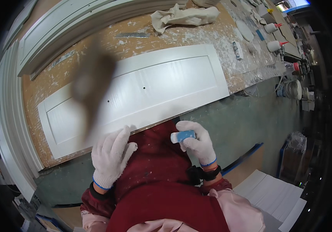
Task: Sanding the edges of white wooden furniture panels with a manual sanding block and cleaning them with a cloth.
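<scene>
The right hand (197,143), in a white knit glove with a blue cuff, has its grip clamped on a small blue-and-white sanding block (183,136), fingers curled around it so that one white end pokes out toward the left. It is held just off the near edge of the tabletop (57,79), over a dark red apron (158,181), and does not touch the panel. The left hand (110,156), gloved the same way, has its grip apart, fingers spread and loosely bent; its fingertips (125,131) lie at the near edge of a long white cabinet door panel (143,87), and whether they press on it or only hover I cannot tell. The panel lies flat along the near edge of the tabletop, slanting up toward the right, with a recessed centre and two small dark holes in it. The tabletop itself is brown board, heavily spotted with white paint. At its far edge lies a crumpled pale cloth (183,16). Toward the far right corner stand two white squeeze bottles with red tips (273,45) and a round white lid (245,30). More white mouldings and frames (15,116) are stacked along the left edge. A blurred dark shape (90,85) hangs close to the camera over the left part of the panel; what it is cannot be made out.
</scene>
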`<state>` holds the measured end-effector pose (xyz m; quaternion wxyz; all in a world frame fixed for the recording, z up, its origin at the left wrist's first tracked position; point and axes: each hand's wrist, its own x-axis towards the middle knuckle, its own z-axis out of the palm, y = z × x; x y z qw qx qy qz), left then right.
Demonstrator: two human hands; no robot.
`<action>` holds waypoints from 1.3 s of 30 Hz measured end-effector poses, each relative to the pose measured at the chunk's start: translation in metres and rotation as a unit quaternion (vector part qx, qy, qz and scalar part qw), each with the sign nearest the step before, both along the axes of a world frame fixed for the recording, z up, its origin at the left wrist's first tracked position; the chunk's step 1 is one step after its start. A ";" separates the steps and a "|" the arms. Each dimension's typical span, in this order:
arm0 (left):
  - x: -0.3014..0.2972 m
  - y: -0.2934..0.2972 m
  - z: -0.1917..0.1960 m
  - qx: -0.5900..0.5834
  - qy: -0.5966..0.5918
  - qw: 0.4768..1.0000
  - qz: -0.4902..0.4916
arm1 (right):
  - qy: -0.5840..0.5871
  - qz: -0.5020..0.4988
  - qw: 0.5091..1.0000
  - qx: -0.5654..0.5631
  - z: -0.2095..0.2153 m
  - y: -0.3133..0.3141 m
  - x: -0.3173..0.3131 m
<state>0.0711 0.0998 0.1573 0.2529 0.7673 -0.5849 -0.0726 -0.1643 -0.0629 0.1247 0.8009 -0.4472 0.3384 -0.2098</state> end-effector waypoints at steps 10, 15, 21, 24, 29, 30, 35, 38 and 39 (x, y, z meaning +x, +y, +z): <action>0.010 -0.020 -0.010 -0.009 -0.022 0.996 0.083 | 0.148 -0.218 0.939 -0.219 0.002 0.015 0.001; 0.009 -0.018 -0.014 -0.021 -0.008 0.995 0.093 | 0.109 -0.177 0.915 -0.345 -0.004 0.018 0.017; 0.013 -0.015 -0.022 -0.072 -0.012 0.995 0.075 | 0.200 -0.182 0.827 -0.492 -0.015 0.016 0.022; 0.014 -0.015 -0.021 -0.076 -0.010 0.994 0.073 | 0.214 -0.179 0.809 -0.518 -0.006 0.017 0.029; 0.014 -0.015 -0.022 -0.070 -0.005 0.995 0.074 | 0.207 -0.180 0.804 -0.528 -0.006 0.015 0.036; 0.014 -0.015 -0.022 -0.069 -0.008 0.995 0.075 | 0.224 -0.179 0.806 -0.519 -0.005 0.015 0.037; 0.013 -0.015 -0.024 -0.075 -0.011 0.994 0.077 | 0.250 -0.209 0.826 -0.459 -0.016 0.012 0.031; 0.013 -0.013 -0.023 -0.064 -0.009 0.995 0.082 | 0.271 -0.229 0.809 -0.469 -0.009 0.012 0.033; 0.013 -0.013 -0.023 -0.065 -0.010 0.995 0.081 | 0.276 -0.238 0.799 -0.478 -0.005 0.013 0.033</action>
